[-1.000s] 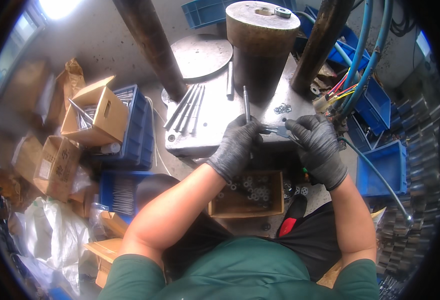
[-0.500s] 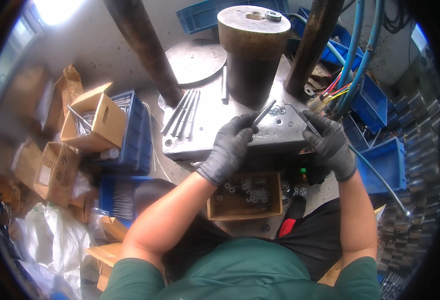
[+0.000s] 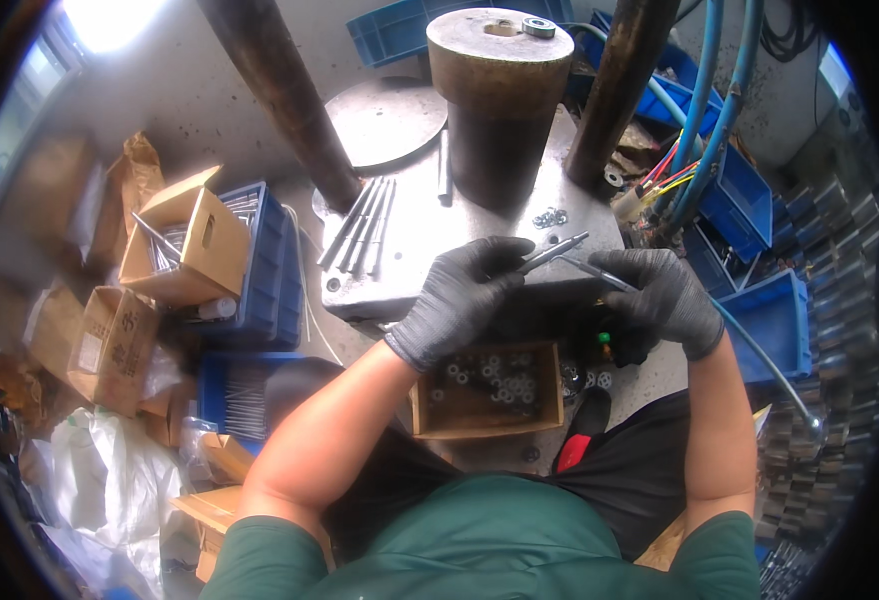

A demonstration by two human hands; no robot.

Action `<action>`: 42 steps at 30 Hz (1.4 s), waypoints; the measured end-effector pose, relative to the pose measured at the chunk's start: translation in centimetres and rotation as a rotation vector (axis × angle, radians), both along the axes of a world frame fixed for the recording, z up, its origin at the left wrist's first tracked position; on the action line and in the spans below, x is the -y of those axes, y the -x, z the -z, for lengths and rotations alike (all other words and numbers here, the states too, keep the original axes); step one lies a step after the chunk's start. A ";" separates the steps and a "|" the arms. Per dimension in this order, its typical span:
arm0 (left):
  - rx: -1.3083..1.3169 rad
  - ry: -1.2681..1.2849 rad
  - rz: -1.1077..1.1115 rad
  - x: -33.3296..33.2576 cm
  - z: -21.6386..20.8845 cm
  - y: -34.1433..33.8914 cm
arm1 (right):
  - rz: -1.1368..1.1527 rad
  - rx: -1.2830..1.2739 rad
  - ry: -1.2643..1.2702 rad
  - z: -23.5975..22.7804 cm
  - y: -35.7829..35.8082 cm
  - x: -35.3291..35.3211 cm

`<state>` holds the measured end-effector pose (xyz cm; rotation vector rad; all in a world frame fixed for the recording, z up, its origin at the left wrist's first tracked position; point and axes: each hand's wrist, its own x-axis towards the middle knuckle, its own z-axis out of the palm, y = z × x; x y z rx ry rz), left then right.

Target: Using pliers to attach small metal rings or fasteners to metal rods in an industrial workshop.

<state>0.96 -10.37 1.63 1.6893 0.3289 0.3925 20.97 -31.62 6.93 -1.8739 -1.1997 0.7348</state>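
Note:
Both my hands wear black gloves and work above a grey steel press table (image 3: 410, 240). My left hand (image 3: 460, 298) pinches a thin metal rod (image 3: 555, 252) that points up and to the right. My right hand (image 3: 665, 298) holds a second thin rod (image 3: 592, 272) whose tip meets the first one. Just below my hands, a small cardboard box (image 3: 488, 392) holds several small metal washers or nuts. A big dark steel cylinder (image 3: 500, 100) stands on the table behind my hands.
Several long rods (image 3: 360, 222) lie on the table's left part, and a few loose washers (image 3: 550, 215) lie near the cylinder. Two dark columns (image 3: 280, 90) rise from the table. Cardboard boxes (image 3: 185, 240) and blue crates (image 3: 265, 265) stand left; blue bins (image 3: 770, 325) and hoses right.
My hands have come slightly nearer to me and the rods now cross at their tips. The view has tilted so the cylinder sits higher in the picture.

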 end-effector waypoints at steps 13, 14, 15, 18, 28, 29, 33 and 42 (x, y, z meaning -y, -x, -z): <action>-0.055 0.329 0.190 0.0 -0.5 0.4 | -0.140 0.087 0.150 -1.5 1.8 -0.7; -0.069 0.374 0.190 0.0 -0.5 0.4 | -0.138 0.079 0.166 -1.6 1.9 -0.8; -0.084 0.418 0.190 0.0 -0.6 0.3 | -0.139 0.078 0.166 -1.6 1.9 -0.8; -0.085 0.500 0.186 0.1 -0.4 0.2 | -0.122 0.042 0.170 -1.4 1.9 -0.8; -0.143 0.791 0.274 -0.8 0.6 -0.2 | -0.181 0.129 -0.003 1.3 1.4 -0.6; -0.090 0.839 0.289 -0.8 1.0 -0.2 | -0.196 0.067 -0.003 1.1 1.4 -0.6; -0.019 0.888 0.327 -1.2 1.6 0.0 | -0.148 -0.494 0.312 -1.4 2.1 -0.7; -0.017 0.519 0.203 -1.3 0.2 0.1 | -0.072 -0.463 0.112 -1.2 1.2 -0.3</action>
